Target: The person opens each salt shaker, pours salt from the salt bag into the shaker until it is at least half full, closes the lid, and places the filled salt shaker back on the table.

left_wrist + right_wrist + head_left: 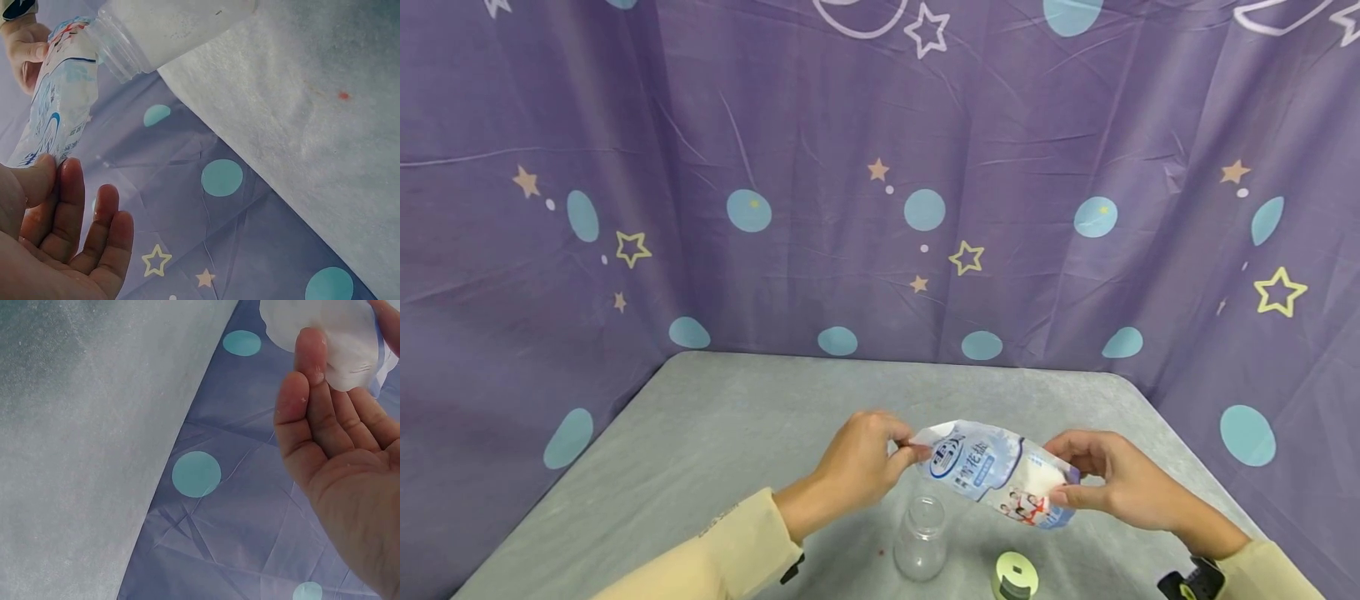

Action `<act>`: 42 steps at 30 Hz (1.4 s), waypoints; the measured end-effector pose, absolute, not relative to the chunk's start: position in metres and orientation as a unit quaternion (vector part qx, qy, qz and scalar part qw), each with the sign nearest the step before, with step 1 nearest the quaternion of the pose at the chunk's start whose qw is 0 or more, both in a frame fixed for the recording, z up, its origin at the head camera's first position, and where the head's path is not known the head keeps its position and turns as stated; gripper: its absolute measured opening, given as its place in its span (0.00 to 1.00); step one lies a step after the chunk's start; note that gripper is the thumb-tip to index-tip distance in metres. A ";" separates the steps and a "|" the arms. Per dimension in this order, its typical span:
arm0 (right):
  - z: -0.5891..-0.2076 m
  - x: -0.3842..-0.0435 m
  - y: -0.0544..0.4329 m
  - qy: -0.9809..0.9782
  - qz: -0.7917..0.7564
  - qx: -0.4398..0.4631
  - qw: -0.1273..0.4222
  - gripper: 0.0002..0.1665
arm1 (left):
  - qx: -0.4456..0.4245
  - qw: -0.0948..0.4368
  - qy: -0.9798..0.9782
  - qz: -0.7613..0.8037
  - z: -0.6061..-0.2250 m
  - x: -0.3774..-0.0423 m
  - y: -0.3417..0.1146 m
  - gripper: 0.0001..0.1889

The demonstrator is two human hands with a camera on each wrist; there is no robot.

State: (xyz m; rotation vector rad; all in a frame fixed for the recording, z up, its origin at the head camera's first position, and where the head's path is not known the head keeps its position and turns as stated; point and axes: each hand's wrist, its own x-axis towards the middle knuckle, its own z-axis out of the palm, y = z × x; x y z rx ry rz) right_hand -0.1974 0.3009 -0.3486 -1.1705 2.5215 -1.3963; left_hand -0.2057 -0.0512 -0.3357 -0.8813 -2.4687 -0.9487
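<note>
A blue and white printed plastic packet (pixel 992 467) is stretched between both hands, tilted down toward the right. My left hand (pixel 868 462) pinches its upper left end between thumb and forefinger; in the left wrist view the other fingers (pixel 103 234) are spread loosely away. My right hand (pixel 1120 483) grips the packet's right end, thumb in front and fingers behind. Below the packet, an uncapped clear jar (pixel 921 550) stands upright on the table. In the right wrist view, the packet's end (pixel 347 347) looks white and bulging against the fingertips.
A light green round lid (pixel 1017 573) lies to the right of the jar, near the bottom of the head view. The table (pixel 760 417) has a grey cover, with a small reddish speck left of the jar. A purple patterned curtain (pixel 850 208) surrounds its back and sides.
</note>
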 end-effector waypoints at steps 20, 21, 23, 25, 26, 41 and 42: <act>-0.336 -0.190 0.299 0.827 -0.417 -0.376 -0.009 0.13 | -0.311 0.165 -0.864 -0.360 -0.342 -0.198 -0.054 0.13; -0.336 -0.190 0.299 0.828 -0.416 -0.376 -0.008 0.13 | -0.311 0.162 -0.864 -0.362 -0.342 -0.198 -0.054 0.13; -0.335 -0.190 0.299 0.829 -0.415 -0.375 -0.009 0.13 | -0.312 0.158 -0.863 -0.366 -0.342 -0.198 -0.055 0.13; -0.335 -0.189 0.299 0.830 -0.414 -0.375 -0.010 0.13 | -0.316 0.161 -0.860 -0.367 -0.343 -0.198 -0.056 0.14; -0.334 -0.189 0.299 0.831 -0.413 -0.374 -0.010 0.13 | -0.318 0.162 -0.859 -0.368 -0.343 -0.198 -0.056 0.14; -0.329 -0.187 0.296 0.840 -0.391 -0.374 -0.031 0.13 | -0.322 0.154 -0.857 -0.372 -0.348 -0.194 -0.060 0.17; -0.328 -0.187 0.295 0.841 -0.390 -0.374 -0.032 0.13 | -0.323 0.152 -0.857 -0.372 -0.349 -0.193 -0.060 0.16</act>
